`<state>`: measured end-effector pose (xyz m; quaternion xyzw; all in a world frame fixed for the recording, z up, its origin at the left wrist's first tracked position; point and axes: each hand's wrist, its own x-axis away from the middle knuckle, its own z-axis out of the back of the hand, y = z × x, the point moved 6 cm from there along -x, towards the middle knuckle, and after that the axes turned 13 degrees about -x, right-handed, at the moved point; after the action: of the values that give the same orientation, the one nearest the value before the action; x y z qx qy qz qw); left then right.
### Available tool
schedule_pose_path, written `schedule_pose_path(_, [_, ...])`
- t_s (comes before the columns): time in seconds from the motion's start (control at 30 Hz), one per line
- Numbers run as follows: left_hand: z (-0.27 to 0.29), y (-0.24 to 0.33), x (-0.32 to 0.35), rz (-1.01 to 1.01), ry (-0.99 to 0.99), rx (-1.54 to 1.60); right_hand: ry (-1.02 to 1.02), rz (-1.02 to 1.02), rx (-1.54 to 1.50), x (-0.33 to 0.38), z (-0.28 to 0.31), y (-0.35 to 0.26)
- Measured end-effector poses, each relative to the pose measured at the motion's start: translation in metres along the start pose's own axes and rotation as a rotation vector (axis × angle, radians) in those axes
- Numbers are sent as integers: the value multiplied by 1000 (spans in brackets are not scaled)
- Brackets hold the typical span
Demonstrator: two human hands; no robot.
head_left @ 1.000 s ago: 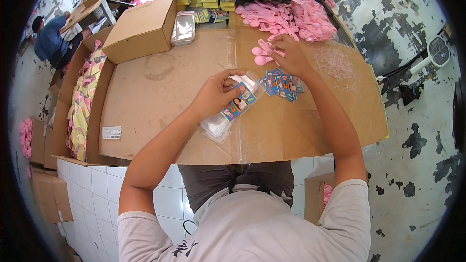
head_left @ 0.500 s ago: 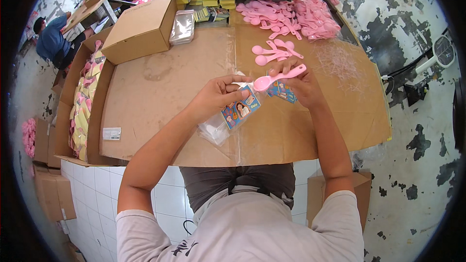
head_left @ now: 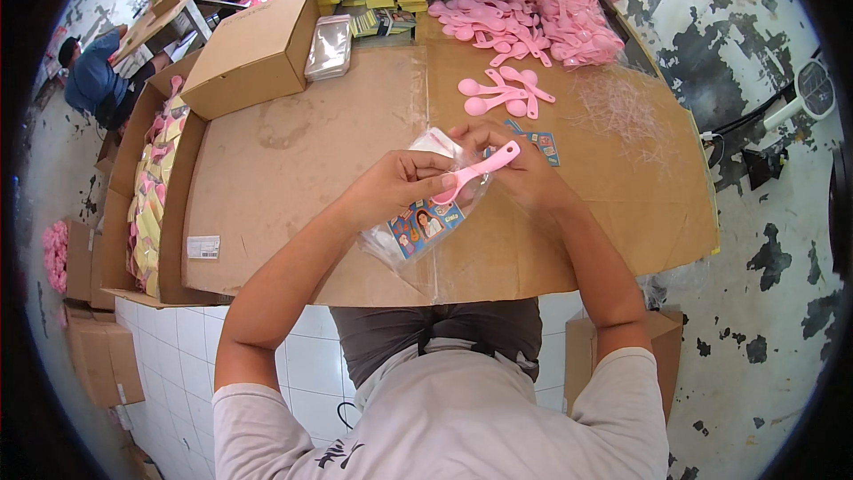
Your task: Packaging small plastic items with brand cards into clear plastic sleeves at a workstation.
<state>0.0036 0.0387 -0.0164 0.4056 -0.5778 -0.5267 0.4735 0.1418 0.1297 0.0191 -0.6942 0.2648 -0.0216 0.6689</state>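
My left hand (head_left: pixel 391 185) pinches a pink measuring spoon (head_left: pixel 487 167) near its bowl, thumb on top. Under that thumb lies a blue printed card (head_left: pixel 425 226) with a small portrait on it. Below the card are clear plastic bags (head_left: pixel 382 244), also in the left hand's grip. My right hand (head_left: pixel 524 169) is closed at the upper edge of a clear bag, its fingers curled behind the spoon's handle and partly hidden. More blue cards (head_left: pixel 544 147) lie on the cardboard just beyond the right hand.
Loose pink spoons (head_left: pixel 506 93) lie ahead, before a larger spoon pile (head_left: pixel 489 22) and a bagged heap (head_left: pixel 577 27). At left stand an open carton (head_left: pixel 197 204) of yellow-and-pink packs and a closed box (head_left: pixel 249 53). A stack of clear bags (head_left: pixel 330 46) sits beside it. A person (head_left: pixel 93 76) sits far left.
The spoon has come down and left over the card, its bowl now under my left thumb. My right hand has let go of its handle and moved left to the bag's edge.
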Motion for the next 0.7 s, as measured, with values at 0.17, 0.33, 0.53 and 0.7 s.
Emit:
schedule_pose_path(0.17, [3,3,-7,-86,113,-34,153,123,-99,-9,27,-6])
schedule_pose_path(0.33, [-1,3,1,-49,86,-74,42,-121,-306,-4,-19,0])
schedule_pose_path(0.53, [-3,9,-1,-81,78,-78,23,2,-15,-5,-12,-8])
schedule_pose_path(0.7, [1,4,-2,-97,132,-113,34,119,-9,-10,-4,-18])
